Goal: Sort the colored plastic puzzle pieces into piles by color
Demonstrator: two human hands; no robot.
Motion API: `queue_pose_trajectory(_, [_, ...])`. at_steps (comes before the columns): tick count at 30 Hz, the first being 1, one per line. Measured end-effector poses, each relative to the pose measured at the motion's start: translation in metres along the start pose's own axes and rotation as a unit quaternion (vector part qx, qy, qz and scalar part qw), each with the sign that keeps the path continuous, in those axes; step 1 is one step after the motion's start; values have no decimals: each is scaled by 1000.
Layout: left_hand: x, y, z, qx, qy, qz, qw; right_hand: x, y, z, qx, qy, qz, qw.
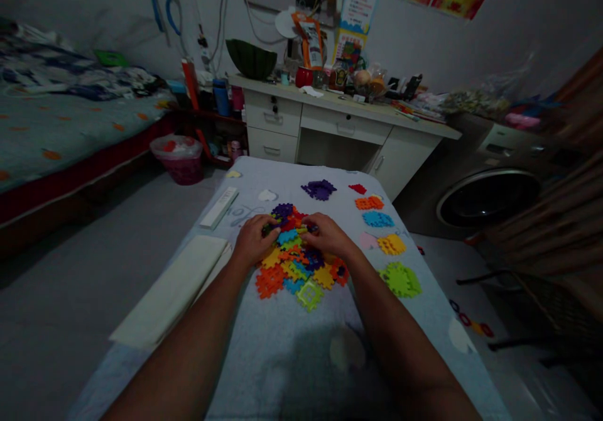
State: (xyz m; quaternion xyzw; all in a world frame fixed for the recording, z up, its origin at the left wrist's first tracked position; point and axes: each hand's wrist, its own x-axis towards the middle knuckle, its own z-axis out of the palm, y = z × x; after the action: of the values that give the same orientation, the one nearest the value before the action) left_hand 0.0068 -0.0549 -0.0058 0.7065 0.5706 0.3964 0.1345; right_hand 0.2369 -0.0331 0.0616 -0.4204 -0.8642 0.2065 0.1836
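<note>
The left hand (254, 239) and right hand (327, 235) curl over the far end of the mixed tile pile (296, 270) at mid-table, though whether they grip any piece cannot be told, while the single-colour heaps (377, 219) lie apart on the right, clear of the jumble.

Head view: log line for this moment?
left hand: on tile pile | right hand: on tile pile | grip: unclear | green stack: right of pile | white box: left

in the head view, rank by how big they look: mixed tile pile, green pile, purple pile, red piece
1. mixed tile pile
2. green pile
3. purple pile, farther away, so true size unsure
4. red piece
</note>
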Motion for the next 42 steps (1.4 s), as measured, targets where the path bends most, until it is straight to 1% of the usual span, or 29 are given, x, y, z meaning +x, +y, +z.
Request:
queue_pose_trajectory(2, [0, 0, 0, 1, -2, 0, 1000, 5, -8, 4, 2, 2, -15, 1000])
queue_pose_trajectory(4, [0, 0, 0, 5, -2, -4, 1000, 8, -14, 7, 1, -9, -29, 1000])
queue_pose_trajectory(7, [0, 0, 0, 7, 2, -8, 1000, 10, -19, 11, -10, -16, -40, 999])
queue_pose_trajectory(13, [-1, 3, 0, 10, 3, -9, 1000, 6, -16, 12, -4, -11, -20, 1000])
queue_pose_trajectory(17, [0, 2, -1, 13, 1, -4, 1000, 6, -15, 12, -16, -20, -30, 999])
queue_pose_trajectory(22, [0, 1, 0, 19, -3, 1, 1000, 8, -15, 17, -63, -20, -46, 997])
queue_pose_trajectory(28, [0, 0, 1, 22, -1, -9, 1000, 5, -13, 4, -46, -20, -80, 995])
queue_pose_trajectory(31, [-1, 0, 1, 20, -2, -4, 1000, 5, -12, 3, -44, -18, -62, 997])
queue_pose_trajectory(34, [-1, 0, 1, 17, 2, -2, 1000, 6, -12, 9, -59, -22, -38, 997])
queue_pose_trajectory(37, [0, -1, 1, 19, 0, -4, 1000, 7, -15, 12, -71, -19, -39, 997])
queue_pose_trajectory(39, [0, 0, 1, 18, 0, -3, 1000, 6, -17, 8, -69, -19, -51, 996])
queue_pose_trajectory(42, [0, 1, 1, 22, 1, -5, 1000, 2, -20, -6, -59, -31, -69, 995])
